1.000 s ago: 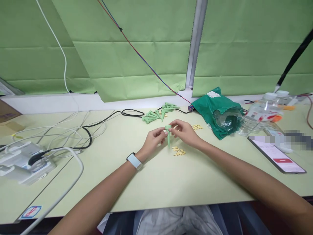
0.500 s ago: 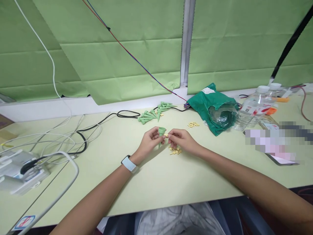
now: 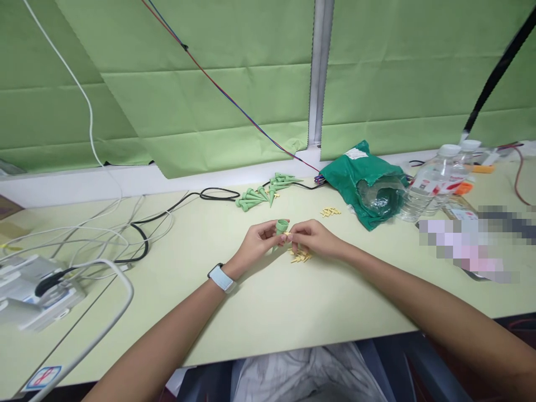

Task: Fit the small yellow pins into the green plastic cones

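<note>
My left hand point(image 3: 262, 240) is closed around a green plastic spike point(image 3: 282, 225), its wide round cup upward and its point below. My right hand point(image 3: 312, 239) pinches a small yellow plastic piece point(image 3: 287, 235) against the spike's side, just under the cup. The fingertips of both hands meet there and hide part of the yellow piece. Directly below my right hand lies a small pile of yellow pieces point(image 3: 300, 256). Farther back are several more green spikes point(image 3: 253, 198) in a heap, and a second pile of yellow pieces point(image 3: 330, 212).
A torn green plastic bag point(image 3: 347, 173) sits at the back right, beside clear water bottles point(image 3: 433, 181). A phone point(image 3: 477, 273) lies on the right, partly blurred out. Tangled cables point(image 3: 142, 234) and a white power strip point(image 3: 50, 296) take up the left side.
The green spike has tilted, its cup leaning slightly to the right. My fingertips have closed in on each other, and the yellow piece now sits tight against the spike.
</note>
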`<state>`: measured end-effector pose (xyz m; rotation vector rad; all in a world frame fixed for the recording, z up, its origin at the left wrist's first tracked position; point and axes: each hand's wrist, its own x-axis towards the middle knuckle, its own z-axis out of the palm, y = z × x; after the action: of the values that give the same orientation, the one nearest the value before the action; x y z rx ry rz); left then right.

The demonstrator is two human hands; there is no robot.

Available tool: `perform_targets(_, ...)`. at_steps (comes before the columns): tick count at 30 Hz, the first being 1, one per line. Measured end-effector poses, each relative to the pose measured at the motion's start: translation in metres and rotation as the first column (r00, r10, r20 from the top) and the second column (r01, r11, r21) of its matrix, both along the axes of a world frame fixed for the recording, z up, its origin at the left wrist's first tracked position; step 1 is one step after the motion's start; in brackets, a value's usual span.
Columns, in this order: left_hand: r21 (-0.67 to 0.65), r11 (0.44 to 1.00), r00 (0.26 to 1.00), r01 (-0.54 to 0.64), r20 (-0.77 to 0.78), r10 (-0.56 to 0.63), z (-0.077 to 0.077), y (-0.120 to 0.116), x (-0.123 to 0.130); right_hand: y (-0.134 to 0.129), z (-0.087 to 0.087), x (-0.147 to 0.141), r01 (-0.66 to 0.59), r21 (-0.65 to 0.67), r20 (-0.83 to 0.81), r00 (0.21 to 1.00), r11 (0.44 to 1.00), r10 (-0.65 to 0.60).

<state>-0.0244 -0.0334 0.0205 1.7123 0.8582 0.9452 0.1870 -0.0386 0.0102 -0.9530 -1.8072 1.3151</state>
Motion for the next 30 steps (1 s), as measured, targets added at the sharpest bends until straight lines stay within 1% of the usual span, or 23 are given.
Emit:
perform_targets(2,-0.021,1.000,1.000,0.008,0.008,-0.008,-0.001,0.000,-0.001,0.004,0.001,0.002,-0.080,-0.108,-0.058,0.996,0.991,0.074)
perform_targets(4,-0.032,0.999,1.000,0.012,0.002,-0.012,-0.001,0.000,-0.001,0.007,0.000,0.005,-0.136,-0.189,-0.117,0.986,0.972,0.116)
perform_targets(5,-0.029,1.000,1.000,0.012,-0.005,-0.012,-0.002,0.000,-0.001,0.008,-0.001,0.005,-0.153,-0.207,-0.138,0.982,0.966,0.126)
perform_targets(7,-0.009,1.000,1.000,0.012,-0.026,-0.012,-0.001,-0.001,-0.001,0.009,-0.003,0.007,-0.157,-0.190,-0.139,0.982,0.969,0.131)
perform_targets(9,0.016,1.000,0.999,0.008,-0.052,-0.007,0.002,-0.002,-0.001,0.009,-0.003,0.007,-0.131,-0.114,-0.093,0.988,0.985,0.121)
perform_targets(12,0.033,0.999,0.998,-0.003,-0.069,0.005,0.007,-0.004,-0.001,0.005,0.000,0.006,-0.076,0.011,0.022,0.997,0.997,0.076)
perform_targets(14,0.031,0.999,0.998,-0.008,-0.062,0.010,0.009,-0.005,-0.002,0.000,0.002,0.005,-0.022,0.088,0.110,0.994,0.996,0.012)
perform_targets(16,0.034,0.999,0.998,-0.007,-0.060,0.009,0.007,-0.005,-0.002,-0.005,0.004,0.003,0.021,0.199,0.195,0.979,0.980,-0.061)
perform_targets(17,0.040,0.999,0.998,-0.003,-0.065,0.006,0.005,-0.004,-0.001,-0.008,0.003,0.002,0.030,0.285,0.233,0.967,0.958,-0.099)
perform_targets(18,0.048,0.999,0.998,-0.004,-0.069,0.007,0.003,-0.004,-0.001,-0.010,0.003,0.000,0.039,0.386,0.263,0.953,0.921,-0.151)
perform_targets(20,0.066,0.997,0.997,-0.025,-0.069,0.029,-0.001,-0.002,0.000,-0.014,0.000,-0.003,0.077,0.575,0.278,0.918,0.814,-0.283)
perform_targets(21,0.073,0.996,0.997,-0.041,-0.061,0.046,-0.002,-0.002,0.001,-0.015,-0.001,-0.005,0.113,0.627,0.261,0.902,0.771,-0.344)
perform_targets(22,0.078,0.995,0.997,-0.056,-0.047,0.060,-0.002,-0.002,0.002,-0.016,-0.002,-0.006,0.161,0.633,0.231,0.894,0.757,-0.384)
perform_targets(23,0.084,0.994,0.997,-0.066,-0.031,0.069,-0.002,-0.002,0.003,-0.015,-0.002,-0.006,0.208,0.584,0.198,0.901,0.784,-0.387)
perform_targets(24,0.092,0.993,0.997,-0.069,-0.015,0.071,-0.001,-0.002,0.004,-0.013,-0.001,-0.006,0.229,0.481,0.165,0.924,0.846,-0.345)
perform_targets(25,0.099,0.993,0.998,-0.065,-0.004,0.066,0.000,-0.002,0.004,-0.011,0.001,-0.005,0.213,0.340,0.124,0.955,0.916,-0.269)
perform_targets(26,0.103,0.993,0.998,-0.060,0.005,0.060,0.002,-0.002,0.004,-0.008,0.003,-0.004,0.168,0.188,0.070,0.981,0.968,-0.183)
perform_targets(27,0.102,0.993,0.999,-0.054,0.011,0.054,0.002,-0.002,0.004,-0.005,0.006,-0.002,0.105,0.057,0.013,0.994,0.993,-0.106)
perform_targets(28,0.097,0.994,0.999,-0.050,0.017,0.049,0.003,-0.002,0.004,-0.002,0.008,0.001,0.046,-0.034,-0.032,0.998,0.998,-0.047)
perform_targets(29,0.086,0.995,0.999,-0.048,0.024,0.046,0.003,-0.002,0.003,0.000,0.011,0.003,0.006,-0.081,-0.058,0.998,0.997,-0.011)
perform_targets(30,0.075,0.996,0.999,-0.044,0.029,0.042,0.003,-0.002,0.003,0.001,0.013,0.005,-0.010,-0.093,-0.067,0.998,0.996,0.004)
